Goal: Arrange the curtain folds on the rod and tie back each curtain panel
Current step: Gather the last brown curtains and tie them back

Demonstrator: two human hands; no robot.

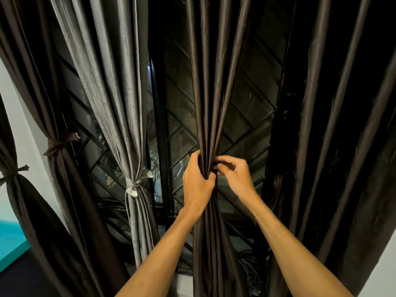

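A dark brown curtain panel (pixel 211 93) hangs in the middle, gathered into a narrow bunch at waist height. My left hand (pixel 197 181) grips the bunch from the left, fingers wrapped around the folds. My right hand (pixel 233 174) sits just right of it, fingertips pinching the fabric at the same gathered spot. No tie shows on this panel. To the left, a grey panel (pixel 120 93) is bound with a pale tie (pixel 135 184). Further left, two brown panels are bound with brown ties (pixel 57 143), (pixel 12 173).
Behind the curtains is a dark window with a diagonal metal grille (pixel 252 99). More dark brown curtain (pixel 334 125) hangs loose at the right. Coiled cables (pixel 250 269) lie low near the sill. A teal surface (pixel 10 243) sits at the lower left, by a white wall.
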